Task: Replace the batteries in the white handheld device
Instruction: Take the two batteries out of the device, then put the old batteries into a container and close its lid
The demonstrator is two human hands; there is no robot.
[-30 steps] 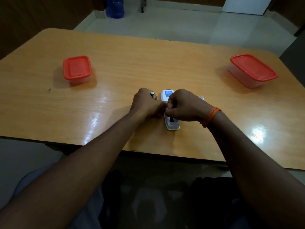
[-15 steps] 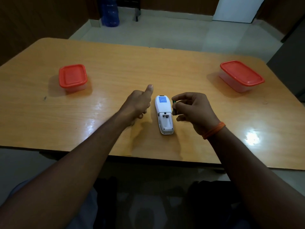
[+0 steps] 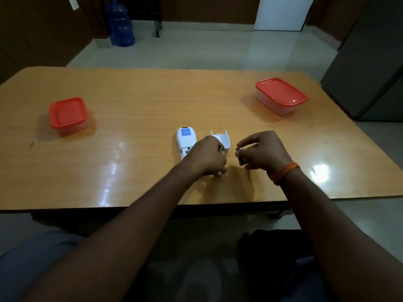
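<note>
Right hand (image 3: 265, 152): fingers pinch a dark battery (image 3: 239, 155), held upright just above the table (image 3: 135, 101).
Left hand (image 3: 207, 156): curled closed; a metallic tip, likely a second battery (image 3: 221, 148), peeks from the fist, mostly hidden.
Device (image 3: 185, 141): table centre, back up, long axis 12 to 6 o'clock, blue label at 12; near end hidden under left hand.
Cover (image 3: 221, 139): lies off, at the device's 3 o'clock.
Boxes: left box (image 3: 68, 114) at 9 o'clock, right box (image 3: 281, 95) at 2 o'clock; contents unclear.
</note>
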